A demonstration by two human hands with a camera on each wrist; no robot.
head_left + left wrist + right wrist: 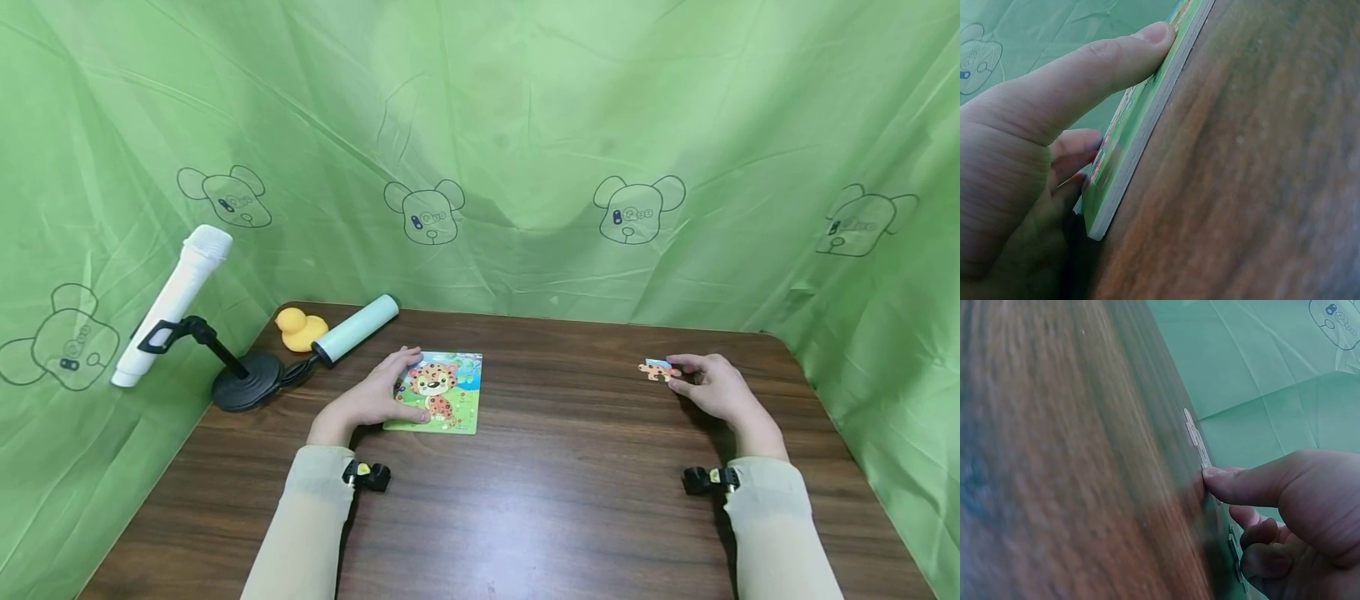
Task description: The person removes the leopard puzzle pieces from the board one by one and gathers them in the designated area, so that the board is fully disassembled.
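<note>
A leopard picture puzzle board (463, 417) lies flat on the table, green with a blue upper corner. My left hand (375, 393) rests on its left side. In the left wrist view, the thumb (1110, 62) lies straight across the board's face (1125, 169), while the other fingers reach its far edge. To the right, my right hand (716, 385) pinches small spotted orange and blue jigsaw pieces (658, 371) between thumb and forefinger. Seen edge-on in the right wrist view, thin pieces (1192, 434) lie by the thumb tip, with another piece (1235, 557) below the hand.
On the left are a white microphone (168, 304) on a black stand (247, 382), a yellow rubber duck (302, 330) and a mint-green cylinder (358, 327) with a black cord. Green curtain (525, 100) borders the brown wooden table (540, 492) behind and at both sides.
</note>
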